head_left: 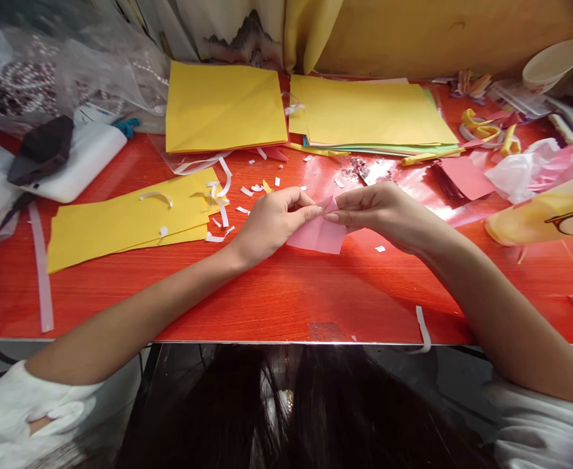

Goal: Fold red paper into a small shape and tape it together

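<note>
Lying at the left of the frame, yellow sheets (125,221) rest on the red table (267,299), strewn with white paper scraps (221,215). Right of them, at frame centre, the left hand (267,225) pinches the top corner of a folded pink paper (318,236) between thumb and fingertips. The right hand (379,212) meets it from the other side, thumb and forefinger pressed on the same corner. Along the upper centre lie two yellow paper stacks (364,111); a paper cup (553,64) sits at upper right.
</note>
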